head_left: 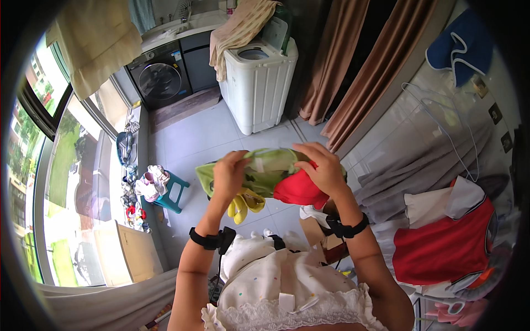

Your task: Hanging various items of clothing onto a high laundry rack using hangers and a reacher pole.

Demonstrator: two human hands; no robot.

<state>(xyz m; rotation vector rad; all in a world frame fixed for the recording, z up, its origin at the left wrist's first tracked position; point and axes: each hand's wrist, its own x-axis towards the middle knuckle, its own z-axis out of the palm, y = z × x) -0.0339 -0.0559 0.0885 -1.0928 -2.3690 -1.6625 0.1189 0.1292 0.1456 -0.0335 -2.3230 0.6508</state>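
Observation:
My left hand (228, 171) grips the left part of a green patterned garment (267, 163), with its fingers curled over the upper edge. On the other side, my right hand (321, 167) pinches the same cloth near its top edge. A red piece of cloth (298, 188) hangs beneath my right fingers; whether it belongs to the green garment cannot be told. Below the cloth shows a yellow item (245, 205), partly covered, its kind unclear. Both wrists wear black straps.
A white top-loading washing machine (258, 87) stands ahead with its lid up. Left of it is a dark front-loading washer (159, 80). A teal stool (178, 194) bears shoes. Clothes, including a red vest (443, 240), hang at right. An opened cardboard box (312, 231) sits near my legs.

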